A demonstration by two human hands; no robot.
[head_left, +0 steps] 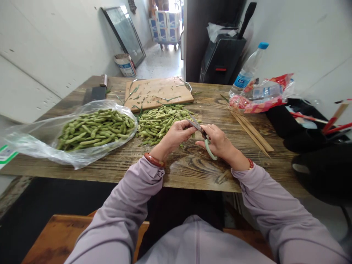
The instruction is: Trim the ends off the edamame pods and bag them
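Observation:
My right hand (218,141) is closed around scissors (210,151) with dark blades and a pale green handle; the blades point up and left. At their tips my left hand (176,135) pinches what looks like an edamame pod, mostly hidden by the fingers. Just beyond my left hand, a loose pile of green edamame pods (155,123) lies on the wooden table (189,172). To the left, a clear plastic bag (41,137) lies open, with many more pods (96,128) in it.
Behind the pile lies a cutting board (159,91) with green scraps, a cleaver (95,94) to its left. On the right are wooden chopsticks (251,132), a water bottle (246,71), a red plastic wrapper (261,101) and a black holder (286,121).

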